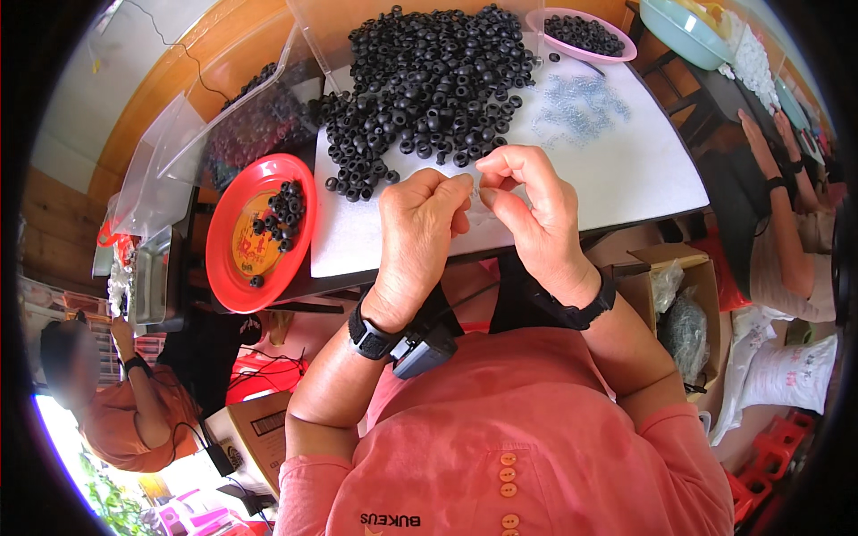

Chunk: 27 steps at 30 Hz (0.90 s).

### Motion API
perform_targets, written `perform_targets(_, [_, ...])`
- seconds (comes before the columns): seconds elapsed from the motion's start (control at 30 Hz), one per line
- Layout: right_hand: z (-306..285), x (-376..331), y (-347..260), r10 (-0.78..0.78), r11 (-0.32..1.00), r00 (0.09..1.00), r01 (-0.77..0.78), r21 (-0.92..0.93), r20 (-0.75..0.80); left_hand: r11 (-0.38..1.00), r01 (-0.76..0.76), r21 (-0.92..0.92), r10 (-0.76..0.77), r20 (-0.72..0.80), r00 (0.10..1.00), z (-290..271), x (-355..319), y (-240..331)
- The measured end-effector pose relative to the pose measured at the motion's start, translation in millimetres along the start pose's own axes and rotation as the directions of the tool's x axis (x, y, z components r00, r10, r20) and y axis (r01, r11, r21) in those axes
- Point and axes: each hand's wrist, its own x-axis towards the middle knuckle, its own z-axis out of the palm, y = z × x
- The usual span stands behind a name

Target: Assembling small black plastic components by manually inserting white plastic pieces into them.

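Above the white desk (626, 179), near edge: left hand (420, 228) and right hand (527, 210), fingertips pinched together on a small clear part too tiny to identify, black rubber rings (429, 80) heaped just beyond, clear fittings (581, 107) scattered right, red plate (241, 241) left; steady pinching advisable.

A white table (626, 170) on a tiled floor (89, 98) — wood-panelled wall (170, 80), daylight low left.
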Motion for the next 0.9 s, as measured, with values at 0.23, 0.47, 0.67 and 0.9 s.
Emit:
perform_targets(0.23, [-0.8, -4.9, 7.0, 0.060, 0.994, 0.998, -0.059, 0.092, -0.009, 0.998, 0.029, 0.047, -0.029, 0.000, 1.000, 0.6, 4.1, 3.5])
perform_targets(0.47, [0.0, -5.6, 6.5, 0.092, 0.989, 0.995, -0.088, 0.119, -0.025, 0.998, 0.020, 0.067, -0.017, -0.043, 0.999, -5.0, 11.9, -2.0])
perform_targets(0.67, [-0.9, -6.1, 15.4, 0.133, 0.968, 0.990, -0.119, 0.223, -0.053, 0.975, 0.002, 0.223, 0.004, -0.026, 1.000, -5.2, 16.2, -2.3])
perform_targets(0.9, [-1.1, -6.2, 16.1, 0.097, 0.978, 0.993, -0.083, 0.191, -0.063, 0.988, -0.100, 0.119, 0.098, 0.020, 0.995, -8.6, 13.0, -11.0])
